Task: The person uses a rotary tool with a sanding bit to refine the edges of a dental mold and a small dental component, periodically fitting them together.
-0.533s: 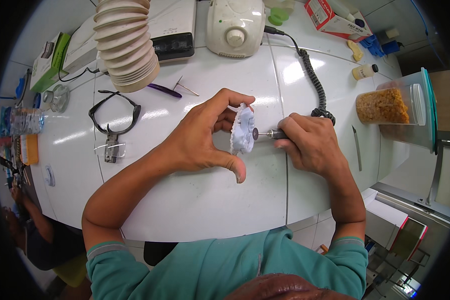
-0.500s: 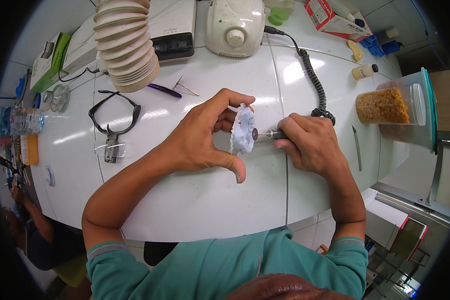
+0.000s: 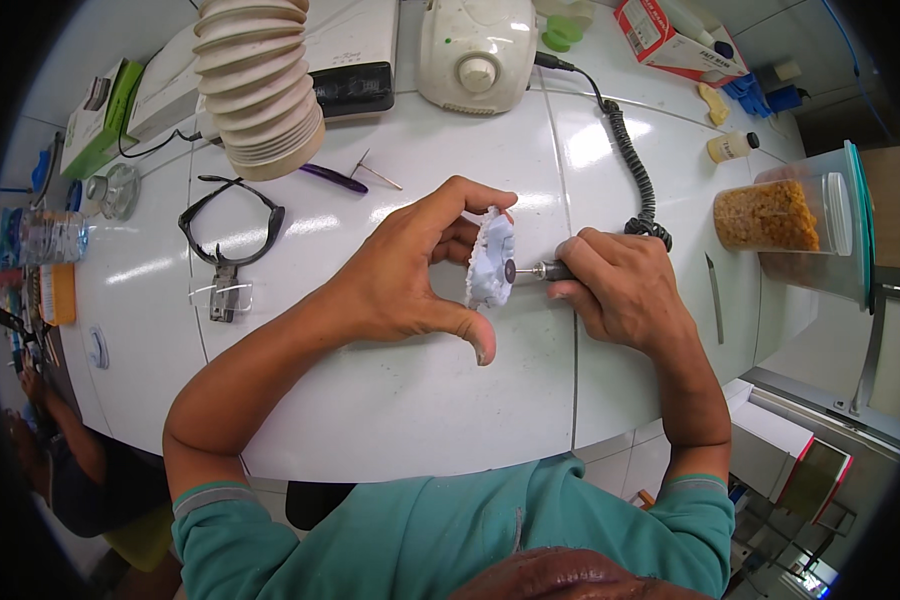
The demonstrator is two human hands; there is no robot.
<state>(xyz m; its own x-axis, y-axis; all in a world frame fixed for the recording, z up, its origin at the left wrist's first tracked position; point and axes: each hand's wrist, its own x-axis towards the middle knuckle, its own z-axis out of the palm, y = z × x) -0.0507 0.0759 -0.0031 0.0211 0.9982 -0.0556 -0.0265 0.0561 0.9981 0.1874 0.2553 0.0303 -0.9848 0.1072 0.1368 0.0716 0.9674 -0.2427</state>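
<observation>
My left hand (image 3: 410, 265) holds a pale blue-white plaster dental cast (image 3: 488, 262) on edge, above the table. Its fingers curl behind the cast, while the thumb stands apart below. In my right hand (image 3: 620, 285) is a dark rotary handpiece (image 3: 554, 271), gripped between thumb and fingers and pointing left. A small dark disc (image 3: 511, 271) at the tip of its shank meets the right face of the cast, or nearly so; contact is too fine to tell.
A ribbed suction hose (image 3: 260, 100) hangs at the upper left, near magnifier glasses (image 3: 232, 222). Behind stands a white control unit (image 3: 476, 60) with a coiled cord (image 3: 633, 160). To the right lie a thin knife (image 3: 715, 298) and a tub of orange granules (image 3: 770, 215). Another person (image 3: 80, 440) sits far left.
Both hands, the cast and the handpiece hold almost the same pose. The whole view has shifted slightly, and the disc sits about the same place against the cast.
</observation>
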